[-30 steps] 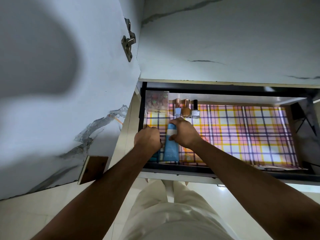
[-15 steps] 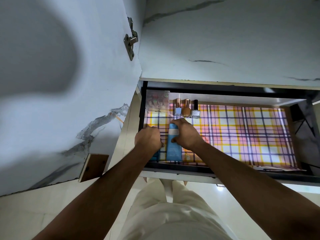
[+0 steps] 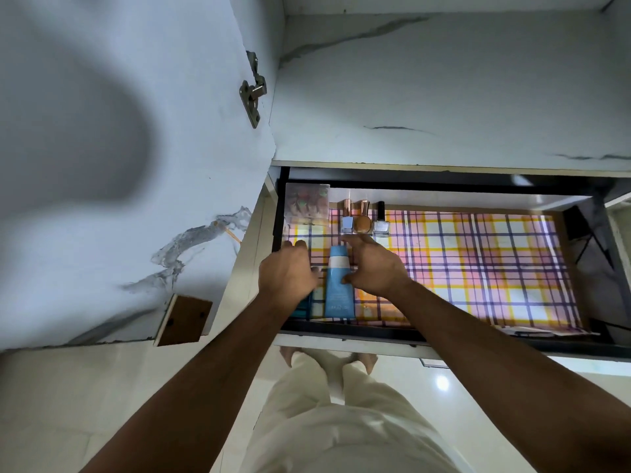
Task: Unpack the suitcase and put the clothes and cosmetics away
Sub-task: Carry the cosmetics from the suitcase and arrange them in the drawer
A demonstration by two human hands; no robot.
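Blue tube [image 3: 338,285]: right hand [image 3: 374,266] touches it, seemingly loose-fingered.

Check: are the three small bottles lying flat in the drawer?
No, the three bottles stand upright in a row at the back of the drawer, caps up.

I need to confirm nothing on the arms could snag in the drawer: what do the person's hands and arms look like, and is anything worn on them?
Both forearms are bare up to the frame's edge: no sleeves or gloves. The left hand and right hand show no rings, and no watch or bracelet shows at either wrist. Below them, the person wears cream trousers.
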